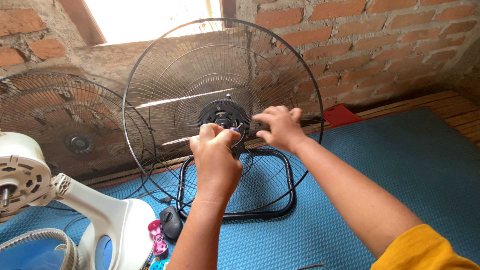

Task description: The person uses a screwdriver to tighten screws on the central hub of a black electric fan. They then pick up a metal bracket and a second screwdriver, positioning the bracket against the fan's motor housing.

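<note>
**Both hands at the hub of a black fan guard**

A round black wire fan guard [220, 75] stands upright on a blue mat [400, 170], carried by a black rounded-rectangle tube base [287, 190]. At its middle sits a dark round hub [222, 114].

The left hand [215, 160] is raised in front of the hub, its fingers [212, 132] curled shut around a small bluish-purple part [234, 129] that shows just at the fingertips, touching the hub's lower right edge. The right hand [280, 127] is beside the hub on its right; its fingers [265, 119] are bent and partly closed against the wires, though motion blur keeps me from telling whether they grip anything. A yellow sleeve [420, 250] covers the right upper arm.

To the left, a second black wire guard [60, 125] leans against the brick wall [375, 45]. In the lower left corner stands a white fan body [100, 210] with its bare motor head [20, 175]. Near it on the mat lie a black oval piece [171, 222] and a pink tool handle [158, 240]. A red flat object [340, 115] lies at the wall's foot, behind the mat.
</note>
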